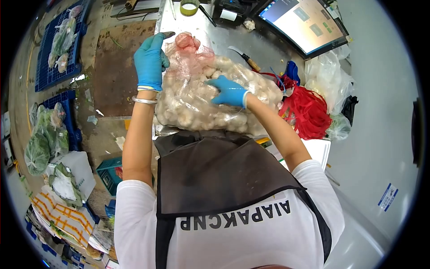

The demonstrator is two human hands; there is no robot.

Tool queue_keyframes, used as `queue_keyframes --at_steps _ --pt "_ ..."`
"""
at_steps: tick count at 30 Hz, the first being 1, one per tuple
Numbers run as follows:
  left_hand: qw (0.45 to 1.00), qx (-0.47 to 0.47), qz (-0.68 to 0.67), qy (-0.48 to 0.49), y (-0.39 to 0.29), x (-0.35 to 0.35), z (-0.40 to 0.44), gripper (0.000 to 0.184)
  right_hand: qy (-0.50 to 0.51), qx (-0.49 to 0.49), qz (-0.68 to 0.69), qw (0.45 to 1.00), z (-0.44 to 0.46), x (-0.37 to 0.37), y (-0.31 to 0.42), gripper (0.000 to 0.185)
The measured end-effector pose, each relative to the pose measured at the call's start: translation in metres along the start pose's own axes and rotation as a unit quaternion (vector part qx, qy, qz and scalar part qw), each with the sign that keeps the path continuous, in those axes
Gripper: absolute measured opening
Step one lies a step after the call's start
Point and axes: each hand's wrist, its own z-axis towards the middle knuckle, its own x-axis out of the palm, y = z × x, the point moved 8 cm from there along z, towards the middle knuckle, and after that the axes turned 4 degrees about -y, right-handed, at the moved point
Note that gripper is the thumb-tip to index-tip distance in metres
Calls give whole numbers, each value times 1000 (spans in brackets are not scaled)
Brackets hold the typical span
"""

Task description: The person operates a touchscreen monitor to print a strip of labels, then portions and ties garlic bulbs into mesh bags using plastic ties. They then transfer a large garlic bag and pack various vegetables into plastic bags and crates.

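Note:
A large mesh bag of whitish bulbs (pixel 192 107) lies on the metal table in front of me, its pinkish gathered end (pixel 187 43) at the far left. My left hand (pixel 151 61), in a blue glove with dark fingertips, is raised beside that end with thumb and index finger apart; nothing shows in it. My right hand (pixel 229 91), also gloved in blue, rests on top of the bag with its fingers spread. A knife with a wooden handle (pixel 252 63) lies just beyond the bag.
Red netting (pixel 307 112) and clear plastic bags (pixel 326 74) are at the right. A monitor (pixel 302 24), a tape roll (pixel 189 7) and a black pen (pixel 207 15) stand or lie at the back. Blue pallets (pixel 45 67) hold bagged vegetables on the left floor.

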Motion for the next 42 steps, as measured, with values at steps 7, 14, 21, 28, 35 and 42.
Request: queue_keyframes --at_steps 7,14,21,28,35,42 --pt "999 -14 13 30 4 10 -3 23 -128 10 83 988 -2 1 -13 56" --pt "1000 -6 -2 -3 9 -5 1 25 -105 -30 635 765 -16 -35 -22 28" --pt "1000 -2 10 7 6 1 -3 24 -218 -20 498 839 -28 -56 -38 32" --pt "1000 -3 24 16 6 5 -3 24 -219 51 66 972 4 -72 -1 39" --pt "1000 4 7 3 -1 2 -2 26 -83 -50 -289 952 52 34 34 50" --pt "1000 1 6 1 8 -4 0 26 -217 19 113 969 4 -43 -24 37"
